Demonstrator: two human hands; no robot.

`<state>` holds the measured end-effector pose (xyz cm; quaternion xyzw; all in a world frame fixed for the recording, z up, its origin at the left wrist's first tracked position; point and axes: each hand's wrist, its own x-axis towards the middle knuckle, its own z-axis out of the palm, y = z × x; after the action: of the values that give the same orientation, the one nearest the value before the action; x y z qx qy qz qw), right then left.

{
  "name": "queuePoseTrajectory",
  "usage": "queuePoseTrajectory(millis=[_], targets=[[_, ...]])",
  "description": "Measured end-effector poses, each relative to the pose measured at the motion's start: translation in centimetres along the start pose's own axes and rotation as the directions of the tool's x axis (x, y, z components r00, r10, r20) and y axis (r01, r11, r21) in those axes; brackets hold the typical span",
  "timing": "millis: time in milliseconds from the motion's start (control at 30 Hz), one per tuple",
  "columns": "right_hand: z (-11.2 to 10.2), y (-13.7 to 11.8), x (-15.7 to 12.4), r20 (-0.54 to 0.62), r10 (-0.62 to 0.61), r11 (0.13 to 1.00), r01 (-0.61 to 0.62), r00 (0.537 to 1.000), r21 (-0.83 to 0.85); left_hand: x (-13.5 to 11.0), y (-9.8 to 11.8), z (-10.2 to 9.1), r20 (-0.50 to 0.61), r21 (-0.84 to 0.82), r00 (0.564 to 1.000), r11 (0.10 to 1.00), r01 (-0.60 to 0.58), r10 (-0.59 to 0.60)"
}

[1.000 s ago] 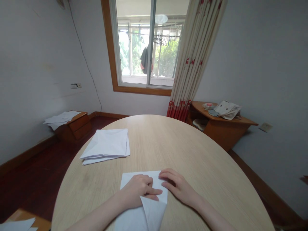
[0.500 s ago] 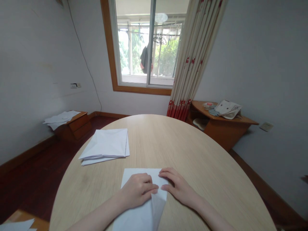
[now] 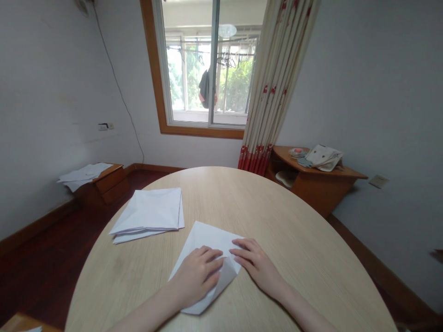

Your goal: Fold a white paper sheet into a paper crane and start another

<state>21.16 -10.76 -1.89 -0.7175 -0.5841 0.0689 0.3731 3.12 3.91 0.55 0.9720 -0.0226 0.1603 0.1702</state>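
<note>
While both hands lie on it, a folded white paper sheet [image 3: 204, 242] sits at the near edge of the round wood-look table [image 3: 277, 230], turned at an angle w/ one corner pointing away from the person. L hand [image 3: 195, 276] is flat on the sheet's lower left, fingers close together, not clamped on anything, tips just beside a folded paper flap [image 3: 226, 276]. R hand [image 3: 258, 263] rests on the sheet's right edge, fingers slightly apart, tips on the paper, no pinch visible. Hands nearly touch, small gap btwn fingertips. Just left of the sheet, not touching it, is a stack of folded white paper [image 3: 147, 214]. Further off: loose paper sheets [image 3: 83, 174] on a wooden bedside cabinet [image 3: 107, 191] by the L wall, and a cloth bag [image 3: 323, 157] on a wooden corner shelf unit [image 3: 318, 191] to the R, past a red-trimmed curtain [image 3: 273, 92].
</note>
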Motion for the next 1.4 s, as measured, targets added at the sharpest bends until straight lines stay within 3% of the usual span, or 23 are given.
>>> queuePoseTrajectory(millis=[300, 600, 1100, 1400], targets=[[-1.4, -1.1, -0.1, -0.082, 0.053, 0.986, -0.039, 0.995, 0.163, -0.1, -0.1, 0.1, 0.079, 0.076, 0.997, 0.997, -0.021, 0.015], [-1.9, -0.3, -0.1, 0.024, 0.045, 0.996, -0.047, 0.999, 0.072, -0.1, -0.3, 0.0, 0.193, 0.054, 0.981, 0.998, -0.008, -0.003], [-1.2, 0.8, -0.2, 0.213, -0.06, 0.99, 0.086, 0.975, -0.116, -0.4, -0.9, 0.7, 0.181, 0.008, 0.983, 0.999, -0.046, 0.044], [-1.2, 0.6, -0.4, 0.097, -0.05, 0.944, 0.079, 0.994, -0.321, -0.1, 0.4, -0.4, 0.131, -0.114, 0.978, 0.982, -0.148, 0.163]])
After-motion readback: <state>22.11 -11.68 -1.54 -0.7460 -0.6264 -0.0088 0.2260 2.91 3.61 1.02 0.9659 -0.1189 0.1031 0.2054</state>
